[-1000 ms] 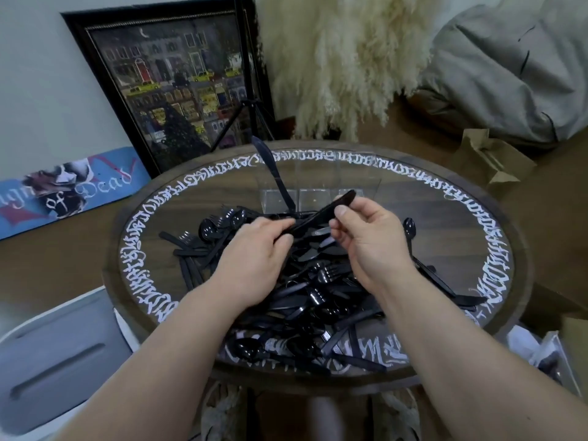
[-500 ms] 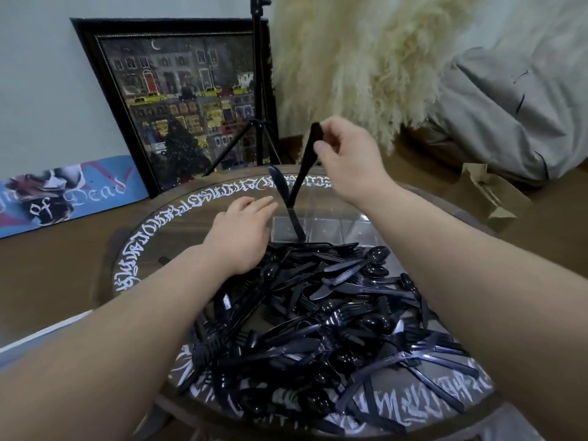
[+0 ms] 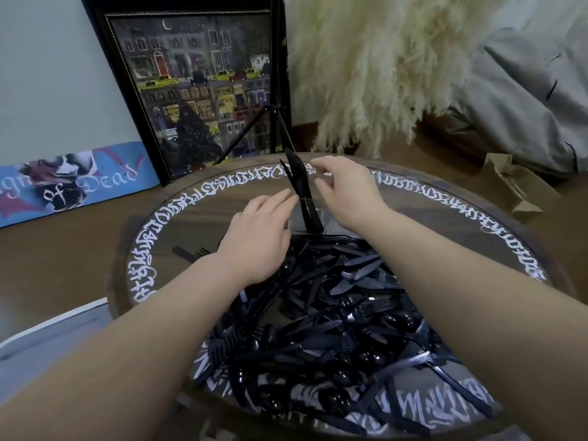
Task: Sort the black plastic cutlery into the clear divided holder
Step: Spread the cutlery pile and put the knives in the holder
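A heap of black plastic cutlery (image 3: pixel 334 316) covers the near half of the round table (image 3: pixel 178 218). Behind it stands the clear divided holder (image 3: pixel 394 189), hard to make out. Two black knives (image 3: pixel 300 192) stand upright and leaning in its left compartment. My left hand (image 3: pixel 257 240) lies flat on the table just left of the holder, fingers straight and reaching toward its wall. My right hand (image 3: pixel 346 192) hovers over the holder just right of the knives, fingers loosely curled, holding nothing.
A framed city painting (image 3: pixel 197 84) and a black tripod (image 3: pixel 273 90) stand behind the table. Pampas grass (image 3: pixel 381 65) and a grey cushion (image 3: pixel 525 100) fill the back right. A brown paper bag (image 3: pixel 515 183) lies right. A white chair (image 3: pixel 38 348) is near left.
My right hand carried a knife up to the holder and let it go; it now stands beside the first knife. My left hand moved from the heap to the holder's left side.
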Demonstrator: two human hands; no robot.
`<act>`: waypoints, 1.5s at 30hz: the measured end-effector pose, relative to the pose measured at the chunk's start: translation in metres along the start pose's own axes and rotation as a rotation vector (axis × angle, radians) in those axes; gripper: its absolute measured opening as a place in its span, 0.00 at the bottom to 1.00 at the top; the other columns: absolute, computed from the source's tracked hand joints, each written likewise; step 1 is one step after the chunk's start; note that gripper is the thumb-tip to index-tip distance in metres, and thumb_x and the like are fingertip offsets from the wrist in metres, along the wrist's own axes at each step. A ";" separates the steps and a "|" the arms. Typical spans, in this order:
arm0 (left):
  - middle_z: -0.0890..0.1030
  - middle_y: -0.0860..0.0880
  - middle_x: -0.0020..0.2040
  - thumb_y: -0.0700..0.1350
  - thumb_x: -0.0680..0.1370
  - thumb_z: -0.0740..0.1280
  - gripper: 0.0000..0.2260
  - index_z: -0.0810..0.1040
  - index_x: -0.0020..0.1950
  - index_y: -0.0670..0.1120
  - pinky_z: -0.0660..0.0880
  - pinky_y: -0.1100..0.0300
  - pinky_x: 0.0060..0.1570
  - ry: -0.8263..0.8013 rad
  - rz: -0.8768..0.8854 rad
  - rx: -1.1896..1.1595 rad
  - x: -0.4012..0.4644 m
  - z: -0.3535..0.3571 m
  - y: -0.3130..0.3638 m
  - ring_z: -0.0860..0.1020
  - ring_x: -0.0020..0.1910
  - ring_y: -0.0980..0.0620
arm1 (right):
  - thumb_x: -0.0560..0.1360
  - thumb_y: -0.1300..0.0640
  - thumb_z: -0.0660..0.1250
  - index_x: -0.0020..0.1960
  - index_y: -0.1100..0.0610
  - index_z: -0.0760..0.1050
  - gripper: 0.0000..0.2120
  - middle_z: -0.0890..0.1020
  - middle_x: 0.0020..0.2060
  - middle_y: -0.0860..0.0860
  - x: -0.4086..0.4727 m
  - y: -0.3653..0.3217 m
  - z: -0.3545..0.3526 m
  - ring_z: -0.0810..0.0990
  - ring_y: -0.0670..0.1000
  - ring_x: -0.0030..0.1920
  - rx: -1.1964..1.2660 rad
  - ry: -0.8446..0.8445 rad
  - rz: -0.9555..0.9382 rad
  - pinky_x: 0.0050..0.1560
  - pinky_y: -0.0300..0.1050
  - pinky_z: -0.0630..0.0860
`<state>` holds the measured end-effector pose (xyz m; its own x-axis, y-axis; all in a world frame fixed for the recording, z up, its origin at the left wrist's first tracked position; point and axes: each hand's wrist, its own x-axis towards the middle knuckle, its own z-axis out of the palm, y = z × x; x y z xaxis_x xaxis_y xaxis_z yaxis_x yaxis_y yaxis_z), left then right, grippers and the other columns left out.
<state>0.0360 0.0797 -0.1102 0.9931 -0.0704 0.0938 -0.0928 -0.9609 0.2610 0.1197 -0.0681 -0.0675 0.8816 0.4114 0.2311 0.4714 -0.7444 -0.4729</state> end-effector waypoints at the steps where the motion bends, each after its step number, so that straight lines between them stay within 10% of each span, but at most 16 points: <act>1: 0.54 0.56 0.78 0.47 0.81 0.57 0.26 0.54 0.78 0.52 0.64 0.45 0.67 -0.005 0.001 -0.013 -0.005 0.002 0.004 0.55 0.74 0.49 | 0.79 0.61 0.60 0.68 0.55 0.72 0.18 0.77 0.62 0.52 -0.013 0.003 -0.005 0.75 0.52 0.59 0.014 -0.001 0.014 0.60 0.43 0.68; 12: 0.58 0.57 0.77 0.52 0.81 0.59 0.25 0.58 0.77 0.54 0.61 0.48 0.71 -0.161 0.036 -0.096 -0.053 0.035 0.074 0.56 0.73 0.48 | 0.78 0.60 0.64 0.64 0.52 0.76 0.15 0.79 0.48 0.49 -0.153 0.072 -0.027 0.73 0.42 0.40 0.112 0.019 0.367 0.44 0.32 0.64; 21: 0.65 0.58 0.74 0.55 0.81 0.58 0.21 0.65 0.73 0.55 0.62 0.51 0.69 -0.229 0.051 -0.053 -0.058 0.059 0.124 0.58 0.72 0.50 | 0.77 0.59 0.65 0.61 0.53 0.77 0.13 0.82 0.55 0.49 -0.205 0.126 -0.037 0.79 0.51 0.55 0.023 -0.112 0.551 0.53 0.39 0.70; 45: 0.77 0.50 0.59 0.52 0.76 0.68 0.13 0.79 0.59 0.52 0.71 0.48 0.59 0.009 -0.295 -0.041 -0.045 0.073 0.089 0.72 0.60 0.46 | 0.79 0.54 0.61 0.60 0.49 0.77 0.12 0.77 0.56 0.49 -0.158 0.118 0.010 0.65 0.55 0.61 -0.194 -0.084 0.337 0.56 0.48 0.66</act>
<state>-0.0116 -0.0220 -0.1618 0.9769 0.2130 0.0170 0.1968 -0.9279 0.3166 0.0356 -0.2157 -0.1686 0.9865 0.1629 0.0166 0.1588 -0.9272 -0.3393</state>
